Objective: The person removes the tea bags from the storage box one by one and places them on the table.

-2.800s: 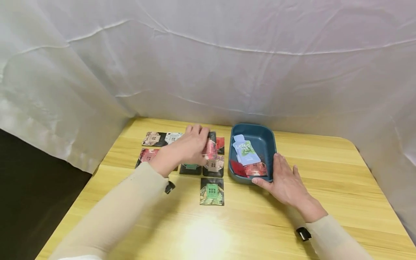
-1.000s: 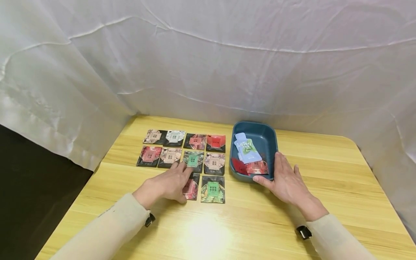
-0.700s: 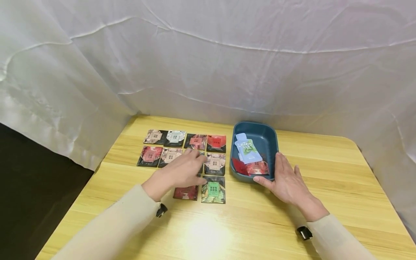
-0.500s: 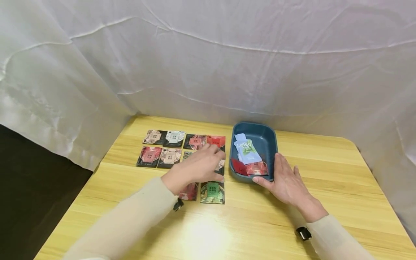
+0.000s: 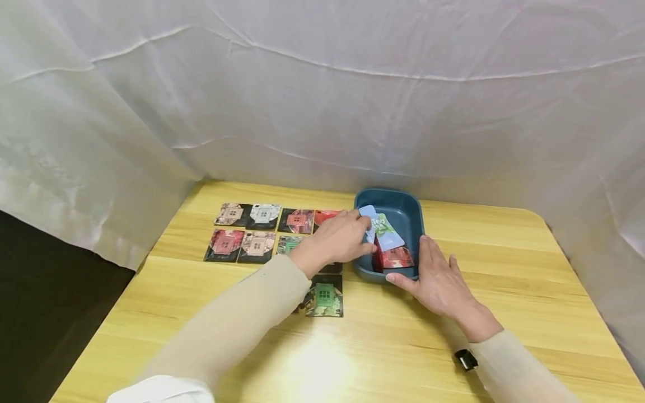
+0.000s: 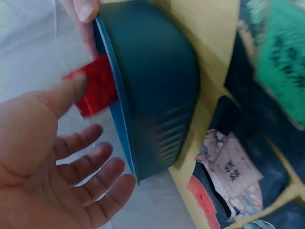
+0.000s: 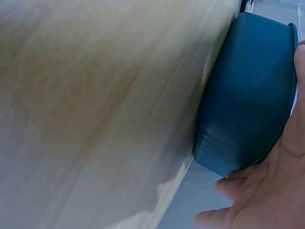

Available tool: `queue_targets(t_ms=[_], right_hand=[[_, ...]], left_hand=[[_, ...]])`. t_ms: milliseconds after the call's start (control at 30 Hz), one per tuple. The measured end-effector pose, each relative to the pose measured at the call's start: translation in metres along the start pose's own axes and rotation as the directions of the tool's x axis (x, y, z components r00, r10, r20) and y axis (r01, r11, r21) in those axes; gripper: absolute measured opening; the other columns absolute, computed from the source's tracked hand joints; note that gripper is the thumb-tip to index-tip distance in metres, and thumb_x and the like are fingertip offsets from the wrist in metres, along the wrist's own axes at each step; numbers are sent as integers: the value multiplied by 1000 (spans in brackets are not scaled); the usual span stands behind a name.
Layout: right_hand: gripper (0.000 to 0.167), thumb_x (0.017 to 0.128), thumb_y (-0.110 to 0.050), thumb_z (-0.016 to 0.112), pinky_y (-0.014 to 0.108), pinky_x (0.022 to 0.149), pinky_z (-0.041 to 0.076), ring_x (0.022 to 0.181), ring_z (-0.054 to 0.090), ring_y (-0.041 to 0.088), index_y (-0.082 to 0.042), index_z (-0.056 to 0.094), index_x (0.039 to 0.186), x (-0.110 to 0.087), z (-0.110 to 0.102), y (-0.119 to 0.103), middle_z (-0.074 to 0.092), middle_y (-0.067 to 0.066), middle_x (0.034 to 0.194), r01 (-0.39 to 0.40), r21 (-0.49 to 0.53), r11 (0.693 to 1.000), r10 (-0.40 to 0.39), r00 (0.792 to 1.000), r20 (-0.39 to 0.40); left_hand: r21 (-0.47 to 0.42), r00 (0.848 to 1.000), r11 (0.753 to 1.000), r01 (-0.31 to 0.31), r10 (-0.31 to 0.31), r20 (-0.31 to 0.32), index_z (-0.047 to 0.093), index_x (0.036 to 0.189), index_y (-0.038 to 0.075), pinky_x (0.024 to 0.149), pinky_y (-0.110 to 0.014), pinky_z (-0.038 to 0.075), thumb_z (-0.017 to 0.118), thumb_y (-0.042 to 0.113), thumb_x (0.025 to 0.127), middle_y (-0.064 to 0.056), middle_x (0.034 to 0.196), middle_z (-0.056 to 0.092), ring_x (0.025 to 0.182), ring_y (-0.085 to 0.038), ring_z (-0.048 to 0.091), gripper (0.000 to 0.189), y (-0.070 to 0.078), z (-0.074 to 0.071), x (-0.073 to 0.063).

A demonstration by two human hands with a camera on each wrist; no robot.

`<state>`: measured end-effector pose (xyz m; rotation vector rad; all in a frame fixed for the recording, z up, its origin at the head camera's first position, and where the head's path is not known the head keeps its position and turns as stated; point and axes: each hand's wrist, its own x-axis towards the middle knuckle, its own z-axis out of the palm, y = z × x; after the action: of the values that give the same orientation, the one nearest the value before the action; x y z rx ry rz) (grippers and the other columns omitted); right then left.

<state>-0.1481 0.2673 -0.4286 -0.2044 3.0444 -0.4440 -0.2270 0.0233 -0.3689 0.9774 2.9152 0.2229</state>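
Note:
My left hand [image 5: 342, 238] reaches over the left rim of a dark blue tray [image 5: 415, 224]. In the left wrist view its thumb touches a red sachet [image 6: 101, 86] that sticks up past the rim; the other fingers are loosely bent and apart from it. Against the tray's right wall lies my right hand [image 5: 443, 282], fingers straight and thumb at the near rim. Inside the tray are a pale blue and green pouch [image 5: 388, 234], partly under my left fingers, and a flat red-labelled sachet [image 5: 398, 257].
Left of the tray, black sachets with coloured labels lie in rows on the wooden table [image 5: 403, 347], among them a green-labelled sachet [image 5: 325, 295] and a white-labelled sachet [image 5: 263, 215]. My left arm hides some. A pale curtain [image 5: 322, 112] hangs behind the table.
My left hand has moved right from the laid-out sachets to the tray. The red sachet in the tray has tipped up from leaning to nearly edge-on. My right hand has stayed against the tray.

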Motion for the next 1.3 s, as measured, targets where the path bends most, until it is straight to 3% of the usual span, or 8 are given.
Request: queue_targets(t_ms=[167, 400, 667, 900, 1000, 1100, 1200, 1300], right_hand=[[132, 90, -85, 53, 82, 117, 14, 156, 19, 54, 11, 2, 164, 1, 1, -1, 14, 36, 170, 4, 1, 1000, -4, 1000, -3], [132, 90, -85, 53, 83, 116, 14, 156, 19, 53, 11, 1, 164, 1, 0, 0, 14, 36, 170, 5, 0, 1000, -5, 1000, -7], [132, 89, -86, 52, 84, 115, 16, 155, 21, 54, 12, 6, 163, 2, 1, 0, 17, 36, 169, 9, -11, 1000, -9, 1000, -7], [132, 89, -87, 51, 83, 116, 15, 156, 21, 53, 12, 5, 163, 2, 1, -1, 18, 36, 169, 5, -19, 1000, -5, 1000, -10], [131, 90, -86, 51, 84, 115, 16, 156, 21, 53, 12, 5, 163, 1, 1, 0, 18, 36, 169, 4, -20, 1000, -5, 1000, -11], [131, 90, -86, 51, 84, 115, 15, 156, 21, 53, 12, 5, 163, 1, 1, 0, 17, 36, 169, 5, -14, 1000, -5, 1000, -13], [131, 90, -85, 52, 84, 115, 15, 156, 20, 53, 12, 4, 164, 0, 0, 0, 16, 36, 169, 3, -7, 1000, -3, 1000, -13], [130, 91, -84, 52, 84, 115, 15, 156, 21, 53, 12, 4, 164, 0, 0, 0, 16, 37, 169, 3, -4, 1000, -3, 1000, -15]], left_hand=[[-11, 995, 995, 97, -97, -31, 59, 144, 14, 98, -40, 56, 61, 40, 106, -6, 135, 63, 118, -24, 62, 46, 5, -3, 20], [-56, 996, 995, 84, -82, 37, 61, 142, 15, 80, -36, 60, 58, 32, 107, -1, 123, 72, 98, -15, 67, 39, 21, -4, 33], [-285, 994, 955, 84, -59, 95, 41, 160, 12, 77, -29, 60, 49, 24, 110, -6, 112, 76, 74, -16, 67, 53, 39, 4, 49], [-191, 973, 981, -34, 76, 216, 43, 160, 13, 105, -33, 52, 72, 26, 97, -3, 147, 62, 118, -16, 61, 71, 39, 9, 50], [-215, 950, 973, -90, 149, 275, 32, 164, 8, 100, -29, 51, 80, 30, 92, -5, 142, 63, 114, -16, 59, 89, 40, 14, 49], [-218, 948, 970, -112, 170, 270, 32, 162, 6, 90, -25, 51, 81, 34, 91, -2, 124, 67, 103, -13, 60, 90, 44, 21, 52], [-176, 961, 980, -92, 134, 243, 33, 159, 6, 87, -26, 52, 79, 38, 92, 0, 116, 69, 98, -13, 63, 87, 47, 27, 55], [-129, 979, 992, 10, 16, 203, 30, 160, 6, 95, -30, 55, 77, 45, 93, -6, 125, 70, 106, -17, 67, 91, 48, 28, 57]])
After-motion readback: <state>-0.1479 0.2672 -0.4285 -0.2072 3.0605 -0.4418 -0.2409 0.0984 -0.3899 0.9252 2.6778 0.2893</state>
